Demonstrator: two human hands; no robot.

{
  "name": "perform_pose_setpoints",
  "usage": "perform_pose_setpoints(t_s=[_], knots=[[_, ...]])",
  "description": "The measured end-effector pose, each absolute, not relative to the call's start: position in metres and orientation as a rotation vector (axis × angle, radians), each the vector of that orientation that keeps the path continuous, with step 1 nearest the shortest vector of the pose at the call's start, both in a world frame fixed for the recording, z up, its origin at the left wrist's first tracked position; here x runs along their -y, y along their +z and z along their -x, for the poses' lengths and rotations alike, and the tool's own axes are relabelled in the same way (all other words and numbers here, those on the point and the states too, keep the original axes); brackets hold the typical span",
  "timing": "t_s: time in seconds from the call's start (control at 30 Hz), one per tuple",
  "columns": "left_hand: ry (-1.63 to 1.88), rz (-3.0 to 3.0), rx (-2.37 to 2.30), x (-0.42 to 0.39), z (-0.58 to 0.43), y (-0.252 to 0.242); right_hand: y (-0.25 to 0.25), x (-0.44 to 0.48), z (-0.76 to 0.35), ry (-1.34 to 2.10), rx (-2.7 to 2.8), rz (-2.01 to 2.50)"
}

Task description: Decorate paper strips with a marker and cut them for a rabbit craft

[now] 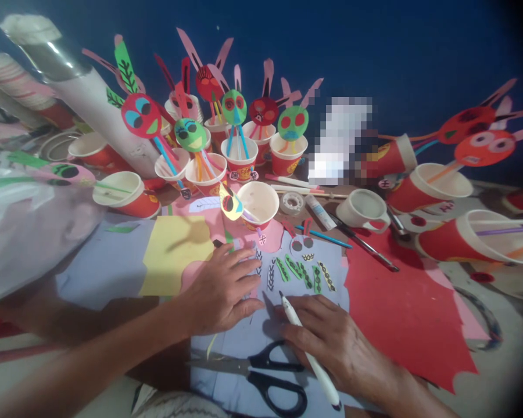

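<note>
My left hand lies palm down on a light blue sheet of paper, fingers spread, holding nothing. A small patterned paper strip shows beside its fingertips. In my right hand is a white marker pen, its dark tip pointing up and left above the blue sheet. Just beyond the pen tip lie several cut strips, including a green strip with black drawing and a white one with black leaf marks. Black-handled scissors rest below my hands, their handles partly under my right hand.
Paper cups holding paper bunny-like faces on straws line the back. Red paper lies right, yellow paper left. A tape roll, glue stick, paintbrush and white mug stand or lie beyond.
</note>
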State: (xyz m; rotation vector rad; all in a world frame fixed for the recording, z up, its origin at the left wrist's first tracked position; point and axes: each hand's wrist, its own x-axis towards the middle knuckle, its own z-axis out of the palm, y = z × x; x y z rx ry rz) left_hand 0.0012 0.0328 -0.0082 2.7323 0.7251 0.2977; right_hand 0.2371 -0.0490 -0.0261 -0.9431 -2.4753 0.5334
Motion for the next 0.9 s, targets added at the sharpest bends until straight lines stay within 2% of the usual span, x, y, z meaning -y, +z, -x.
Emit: perform_pose_setpoints(t_s=[0.23, 0.9], knots=[[0.381, -2.635, -0.717, -0.033, 0.003, -0.005, -0.027, 0.049, -0.237, 0.519, 2.459, 0.944], [0.337, -2.65, -0.702, -0.021, -0.002, -0.01, -0.027, 0.049, -0.24, 0.482, 2.49, 0.938]])
